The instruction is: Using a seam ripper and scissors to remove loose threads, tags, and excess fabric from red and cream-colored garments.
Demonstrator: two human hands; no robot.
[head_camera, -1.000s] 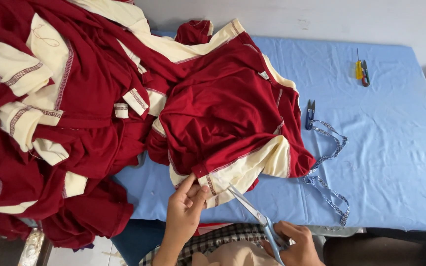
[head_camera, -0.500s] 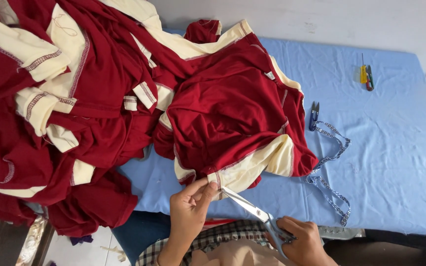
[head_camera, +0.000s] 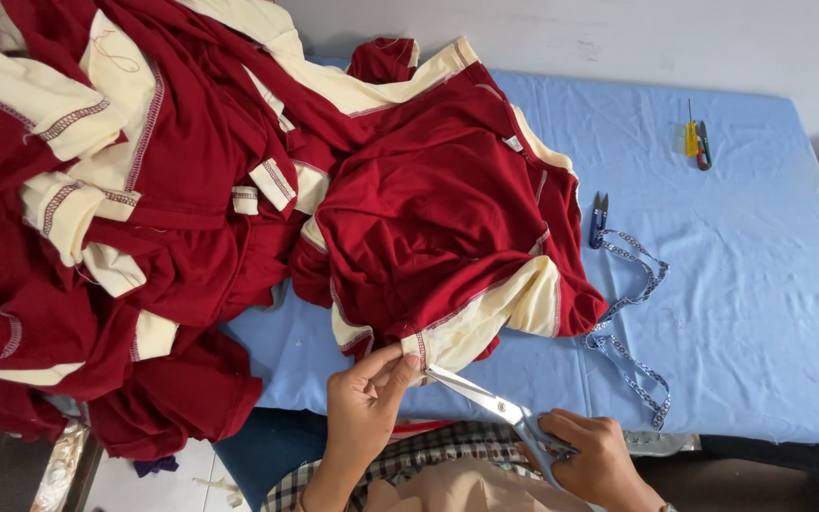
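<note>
The left hand (head_camera: 364,403) pinches the cream hem of a maroon garment (head_camera: 438,218) at the near edge of the bench (head_camera: 741,313), its grip closed on the fabric between thumb and fingers. The right hand (head_camera: 597,460) holds a pair of scissors (head_camera: 490,406), its grip wrapped through the blue handles; the silver blades stand slightly apart, their tips touching the hem just beside the left fingertips. The garment lies crumpled in the middle of the bench, cream trim along its lower edge and collar. To its left a large heap of maroon and cream garments (head_camera: 116,218) covers the bench's left end and hangs over the near edge. A blue measuring tape (head_camera: 632,322) snakes across the blue cloth just right of the garment, with small thread snips (head_camera: 599,216) at its far end. Near the far right corner lie a yellow-handled tool and a dark one (head_camera: 696,142) side by side.
</note>
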